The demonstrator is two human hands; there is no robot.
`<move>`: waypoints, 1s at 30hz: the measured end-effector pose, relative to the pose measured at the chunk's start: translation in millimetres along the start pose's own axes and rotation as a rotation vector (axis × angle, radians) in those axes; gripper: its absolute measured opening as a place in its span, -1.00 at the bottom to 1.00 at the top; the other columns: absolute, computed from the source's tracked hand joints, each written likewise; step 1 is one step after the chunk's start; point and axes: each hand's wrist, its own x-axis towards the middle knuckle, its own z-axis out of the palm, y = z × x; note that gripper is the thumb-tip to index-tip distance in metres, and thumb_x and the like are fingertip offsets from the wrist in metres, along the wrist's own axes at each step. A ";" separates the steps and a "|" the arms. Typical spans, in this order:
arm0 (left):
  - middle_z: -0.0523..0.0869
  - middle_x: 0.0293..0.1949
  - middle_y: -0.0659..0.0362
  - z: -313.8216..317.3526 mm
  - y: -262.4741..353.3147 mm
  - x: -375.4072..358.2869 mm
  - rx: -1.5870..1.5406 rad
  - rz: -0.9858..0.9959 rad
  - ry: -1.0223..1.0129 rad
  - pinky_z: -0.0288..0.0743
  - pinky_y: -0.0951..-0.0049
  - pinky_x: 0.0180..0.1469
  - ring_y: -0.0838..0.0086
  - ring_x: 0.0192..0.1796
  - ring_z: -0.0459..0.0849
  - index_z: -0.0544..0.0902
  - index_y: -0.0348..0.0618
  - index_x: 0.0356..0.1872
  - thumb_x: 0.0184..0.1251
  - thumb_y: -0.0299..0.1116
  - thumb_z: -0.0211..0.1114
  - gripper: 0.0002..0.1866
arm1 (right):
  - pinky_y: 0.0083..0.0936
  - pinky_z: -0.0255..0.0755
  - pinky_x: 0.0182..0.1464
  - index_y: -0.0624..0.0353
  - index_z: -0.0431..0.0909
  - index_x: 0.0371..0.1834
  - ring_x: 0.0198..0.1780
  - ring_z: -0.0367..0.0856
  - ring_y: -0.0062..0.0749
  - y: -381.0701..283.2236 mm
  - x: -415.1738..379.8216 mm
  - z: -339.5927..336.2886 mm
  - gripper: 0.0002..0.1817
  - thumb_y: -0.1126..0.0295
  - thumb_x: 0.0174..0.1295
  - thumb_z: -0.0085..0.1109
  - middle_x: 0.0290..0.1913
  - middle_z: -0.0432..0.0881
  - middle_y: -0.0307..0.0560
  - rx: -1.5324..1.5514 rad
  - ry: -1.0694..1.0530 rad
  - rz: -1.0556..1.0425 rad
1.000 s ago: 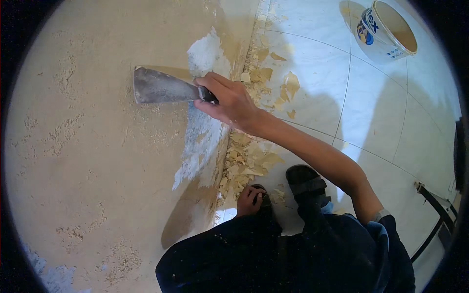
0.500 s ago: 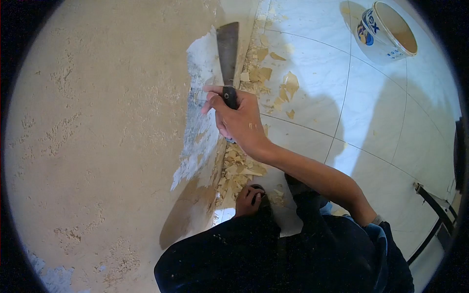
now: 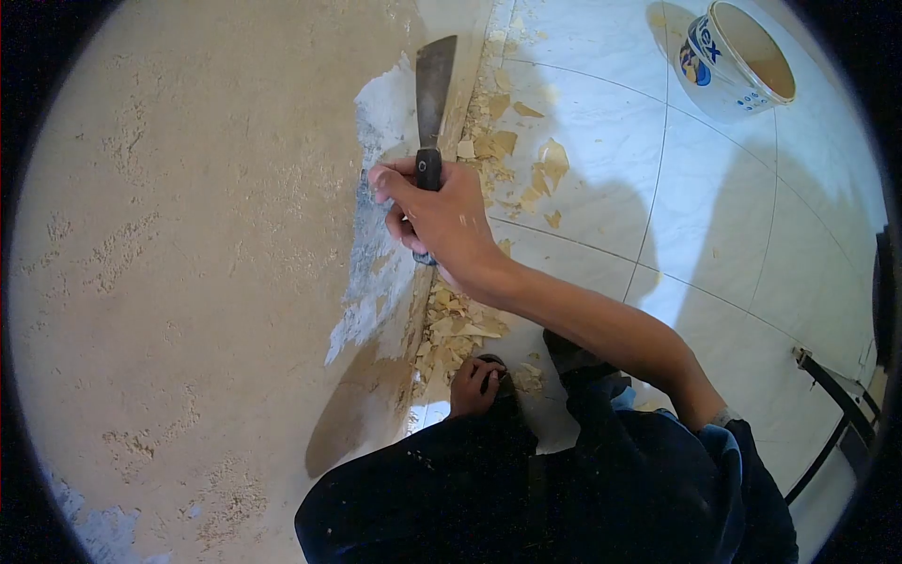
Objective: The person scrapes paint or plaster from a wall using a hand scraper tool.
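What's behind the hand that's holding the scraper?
Around the right hand, both ends of the black handle show, and part of the pale patch. The handle's middle and whatever lies behind the palm are covered.

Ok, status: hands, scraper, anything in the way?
Right hand holding scraper. Left hand out of view. Flakes on floor beside wall; bucket off to the side.

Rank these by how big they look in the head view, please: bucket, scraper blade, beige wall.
1. Beige wall
2. Bucket
3. Scraper blade, much narrower than the bucket and nearly as tall
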 end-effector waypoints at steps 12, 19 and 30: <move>0.57 -0.30 0.11 -1.2 2.9 1.4 0.009 0.034 0.029 0.54 0.25 -0.21 0.22 -0.26 0.62 0.69 -0.05 -0.16 0.31 -0.43 0.28 -0.88 | -0.70 0.16 -0.68 0.36 0.65 -0.27 -0.64 0.42 -0.67 3.8 11.1 1.9 -0.82 0.42 0.26 0.33 -0.57 0.53 -0.21 -0.114 -0.008 0.024; 0.56 -0.27 0.06 1.2 -4.4 -1.8 -0.053 -0.032 -0.039 0.55 0.19 -0.14 0.17 -0.21 0.62 0.71 -0.03 -0.17 0.30 -0.43 0.26 -0.86 | -0.70 0.14 -0.69 0.37 0.67 -0.28 -0.68 0.39 -0.69 1.0 9.3 4.0 -0.80 0.40 0.25 0.34 -0.62 0.53 -0.21 -0.179 0.017 -0.010; 0.57 -0.29 0.10 2.7 -8.2 0.3 -0.028 0.054 -0.003 0.53 0.26 -0.23 0.22 -0.26 0.61 0.69 -0.08 -0.15 0.29 -0.44 0.27 -0.86 | -0.57 0.33 -0.61 0.40 0.67 -0.39 -0.66 0.53 -0.59 1.0 3.7 9.1 -0.82 0.46 0.24 0.25 -0.63 0.59 -0.17 -0.196 0.069 -0.074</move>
